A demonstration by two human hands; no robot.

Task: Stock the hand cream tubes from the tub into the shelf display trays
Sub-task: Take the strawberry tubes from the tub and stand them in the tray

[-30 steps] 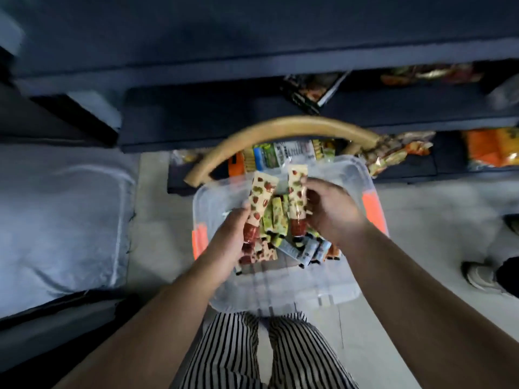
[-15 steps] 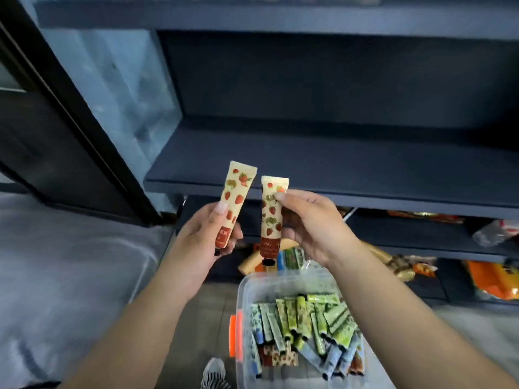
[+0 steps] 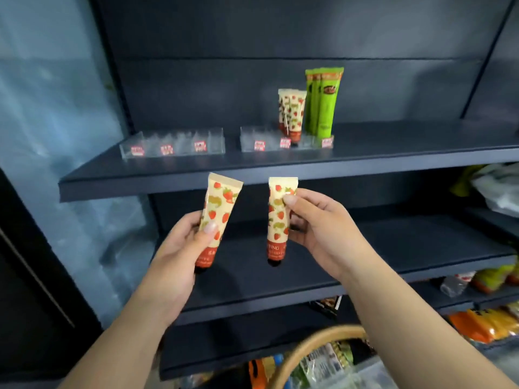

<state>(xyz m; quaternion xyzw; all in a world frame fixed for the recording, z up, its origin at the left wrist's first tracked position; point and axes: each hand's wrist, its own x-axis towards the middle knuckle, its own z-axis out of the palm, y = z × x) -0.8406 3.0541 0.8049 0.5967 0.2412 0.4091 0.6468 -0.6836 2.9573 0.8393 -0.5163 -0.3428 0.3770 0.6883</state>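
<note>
My left hand (image 3: 179,248) grips a cream strawberry-print hand cream tube (image 3: 219,209), cap down. My right hand (image 3: 323,228) holds a second strawberry tube (image 3: 278,220) the same way. Both tubes hang in front of the dark shelf edge (image 3: 196,178). On that shelf stand two clear display trays: the left tray (image 3: 174,143) holds no tubes, the right tray (image 3: 283,140) holds strawberry tubes (image 3: 292,113) and green tubes (image 3: 323,102) upright at its right end. The tub's corner (image 3: 373,372) shows at the bottom.
A curved wooden basket handle (image 3: 314,341) arcs at the bottom centre. Snack packets (image 3: 483,324) lie on lower shelves at the right. A dark shelf (image 3: 393,248) sits behind my hands. A plastic-covered wall (image 3: 56,136) is on the left.
Both hands lifted a strawberry tube each out of the tub and raised them upward. My view tilted up from the tub to the shelf with the display trays.
</note>
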